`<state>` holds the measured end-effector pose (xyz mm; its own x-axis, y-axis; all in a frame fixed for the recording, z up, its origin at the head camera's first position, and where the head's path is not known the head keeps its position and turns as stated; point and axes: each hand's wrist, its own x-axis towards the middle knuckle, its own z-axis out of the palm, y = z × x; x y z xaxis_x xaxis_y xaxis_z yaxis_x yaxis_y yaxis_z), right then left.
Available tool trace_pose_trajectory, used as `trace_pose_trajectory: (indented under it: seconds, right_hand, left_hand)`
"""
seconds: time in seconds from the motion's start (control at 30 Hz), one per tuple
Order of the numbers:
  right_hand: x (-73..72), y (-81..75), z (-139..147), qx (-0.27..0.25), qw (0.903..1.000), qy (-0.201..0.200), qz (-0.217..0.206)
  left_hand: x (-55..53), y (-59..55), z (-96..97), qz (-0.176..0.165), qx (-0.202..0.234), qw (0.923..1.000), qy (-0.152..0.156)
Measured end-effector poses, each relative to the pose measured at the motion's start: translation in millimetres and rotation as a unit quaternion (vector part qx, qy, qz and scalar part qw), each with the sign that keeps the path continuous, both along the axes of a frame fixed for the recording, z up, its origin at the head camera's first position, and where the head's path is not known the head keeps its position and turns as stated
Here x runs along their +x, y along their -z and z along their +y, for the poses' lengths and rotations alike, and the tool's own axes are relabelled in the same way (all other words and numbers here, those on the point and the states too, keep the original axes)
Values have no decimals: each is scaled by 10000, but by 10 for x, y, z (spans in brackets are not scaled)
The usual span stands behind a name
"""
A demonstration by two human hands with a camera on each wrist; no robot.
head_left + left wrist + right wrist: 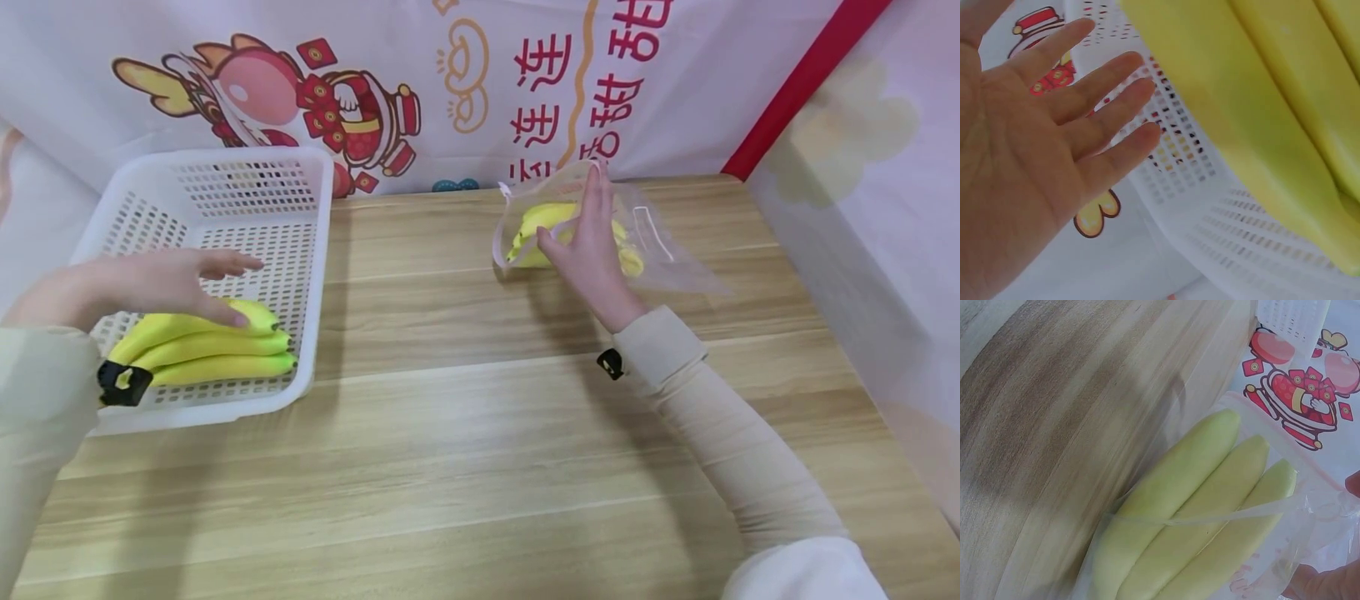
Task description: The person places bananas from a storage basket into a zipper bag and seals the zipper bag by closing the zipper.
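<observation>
A bunch of yellow bananas (217,346) lies in a white perforated plastic basket (324,250). My left hand (161,285) hovers over this bunch with its fingers extended and its palm empty; the left wrist view has the fingers apart from the bananas (1254,112). To the right, a clear plastic zip bag (675,262) lies with another bunch of bananas (543,218) inside. My right hand (592,250) is at the bag, fingers straight and thumb spread away from them. Up close, the bag's mouth stands apart around the bananas (1191,506), with thumb and fingertip beside the film.
A wooden table (420,417) lies under everything. Behind it hangs a white printed cloth (405,67) with red cartoon figures and lettering. A pale wall covering (885,217) borders the right side, with a red strip (802,92) at the corner.
</observation>
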<state>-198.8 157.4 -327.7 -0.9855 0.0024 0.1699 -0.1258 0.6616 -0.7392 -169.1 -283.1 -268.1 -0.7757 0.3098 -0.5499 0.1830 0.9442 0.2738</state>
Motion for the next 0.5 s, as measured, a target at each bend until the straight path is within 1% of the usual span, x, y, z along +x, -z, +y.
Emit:
trace_pose_trajectory:
  seconds: [0.07,0.13,0.23,0.33,0.4,0.5]
  right_hand:
    - [1,-1,-2,16,10000,13,-2]
    - [-1,-2,-2,29,10000,30,-27]
    - [0,-4,-3,45,10000,32,-66]
    - [5,-1,-3,31,9999,22,-93]
    - [7,4,-4,26,10000,10,-85]
    - [10,11,-7,31,10000,-6,-58]
  left_hand:
    - [20,57,-42,-235,-6,9997,-14]
    - [32,109,-78,-398,28,9992,2]
    - [39,179,-120,-471,45,9989,-20]
    - [37,229,-159,-277,5,9996,-55]
    - [30,248,-177,-86,-43,9999,-141]
    - [11,265,-197,115,-39,9995,-286]
